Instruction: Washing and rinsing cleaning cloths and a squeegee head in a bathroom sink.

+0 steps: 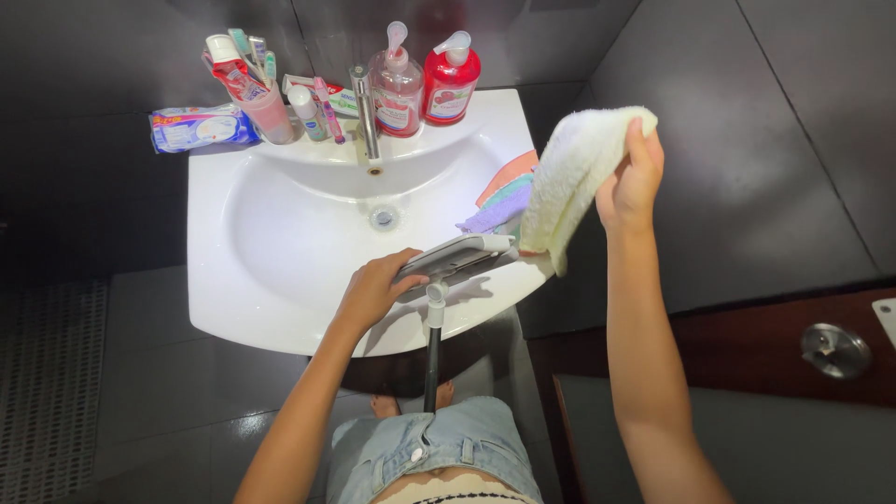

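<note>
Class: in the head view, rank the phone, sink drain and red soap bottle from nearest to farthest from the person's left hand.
From the left hand:
1. Phone, under its fingers, on a stand.
2. Sink drain, mid-basin.
3. Red soap bottle, back rim.

Both arms are reaching forward from the body. The left hand [373, 291] is sitting low with the palm down and fingers curled over in a grip, while the right hand [631, 187] is lifting higher, forearm nearly upright, fingers and thumb pinching closed
</note>
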